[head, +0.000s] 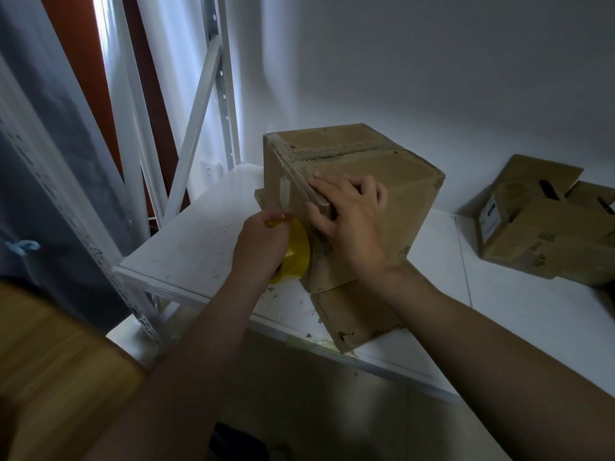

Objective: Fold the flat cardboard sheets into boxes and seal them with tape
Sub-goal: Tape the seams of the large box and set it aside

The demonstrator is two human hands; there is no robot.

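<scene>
Although the cardboard box (366,168) is formed into a cube, sealing is judged unfinished. It stands tipped on the white shelf top (199,234), centre of frame, with one edge turned toward the camera. The upper face shows two flaps meeting at a seam with a pale strip running along it. A gap shows dark in that seam, so whether the closure there is sound cannot be told.

The right hand (349,214) lies flat and spread on the near edge of the box, fingers pressing the cardboard down at roughly nine o'clock of that face. The left hand (259,241) grips the yellow tape roll (296,251), held against the box's lower left side at about seven o'clock from the box's middle. The stretch between roll and box is not clear enough to confirm that tape is being drawn out.

Findings on progress:
- Folding of this box — done, by the look of it.
- Taping of the near edge — in hand, not complete.
- A brown cardboard panel (352,314) lies under the box at six o'clock; whether it is a loose sheet or a flap cannot be told.
- A second box (532,234) sits at three o'clock, well apart, flaps open and unsealed — work remaining, in my judgement.
</scene>
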